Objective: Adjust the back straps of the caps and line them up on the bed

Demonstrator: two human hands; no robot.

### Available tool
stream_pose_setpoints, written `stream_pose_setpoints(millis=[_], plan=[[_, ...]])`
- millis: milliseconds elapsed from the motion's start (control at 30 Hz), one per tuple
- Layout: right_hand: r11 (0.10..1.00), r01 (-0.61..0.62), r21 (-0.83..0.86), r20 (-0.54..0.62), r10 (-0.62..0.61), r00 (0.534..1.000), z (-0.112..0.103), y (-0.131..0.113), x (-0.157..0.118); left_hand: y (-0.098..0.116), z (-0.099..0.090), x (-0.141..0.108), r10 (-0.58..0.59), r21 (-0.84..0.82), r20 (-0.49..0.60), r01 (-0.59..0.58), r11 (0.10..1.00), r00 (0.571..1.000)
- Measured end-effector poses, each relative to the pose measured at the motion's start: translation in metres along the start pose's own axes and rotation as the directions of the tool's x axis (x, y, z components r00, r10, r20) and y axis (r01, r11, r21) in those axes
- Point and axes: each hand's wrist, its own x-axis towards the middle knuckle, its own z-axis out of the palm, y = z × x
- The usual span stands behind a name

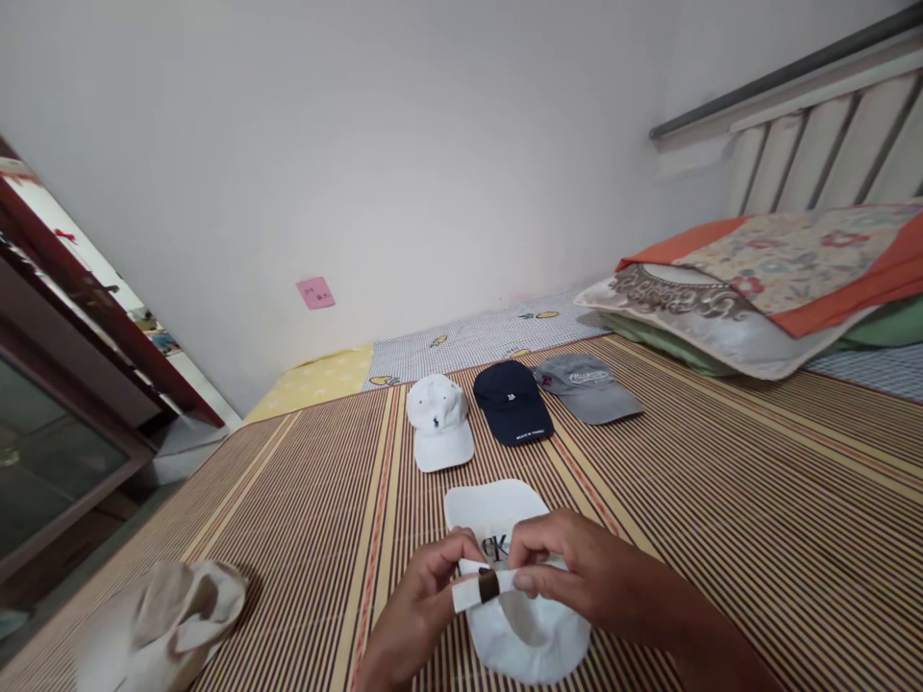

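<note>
Rounded white cap (552,620) (flat strap (465,595))

1 white cap (548,658), dark lettering (496,548) on front, brim (497,496) directed forward, rear strap (466,594) raised, dark buckle (488,584) on strap, positioned on striped mat (324,538)

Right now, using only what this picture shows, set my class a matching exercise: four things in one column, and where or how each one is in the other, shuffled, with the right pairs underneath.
Things
1. navy cap
2. white CK cap
3. pink paper
4. grey cap

Place or state
A. on the wall
B. at the right end of the row of three caps
C. its strap held by the left hand and right hand
D. in the middle of the row of three caps

Right pairs: 1-D, 2-C, 3-A, 4-B
</note>
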Motion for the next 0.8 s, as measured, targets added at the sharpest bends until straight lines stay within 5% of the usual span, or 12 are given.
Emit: stream_pose_setpoints(millis=[233, 467, 800], plan=[[0.998, 0.019, 0.065, 0.001, -0.019, 1.000, 0.001, -0.003, 0.002, -0.001, -0.003, -0.001, -0.024, 0.061, -0.036, 0.027, 0.998, 0.999], [0.996, 0.025, 0.084, 0.064, -0.030, 0.997, -0.020, 0.022, -0.002, 0.001, -0.009, -0.002, -0.025, 0.076, -0.044, 0.028, 0.997, 0.999], [0.997, -0.012, 0.070, 0.061, 0.007, 0.998, -0.006, 0.010, 0.004, -0.004, -0.011, -0.003, 0.005, 0.138, -0.027, -0.001, 0.990, 1.000]])
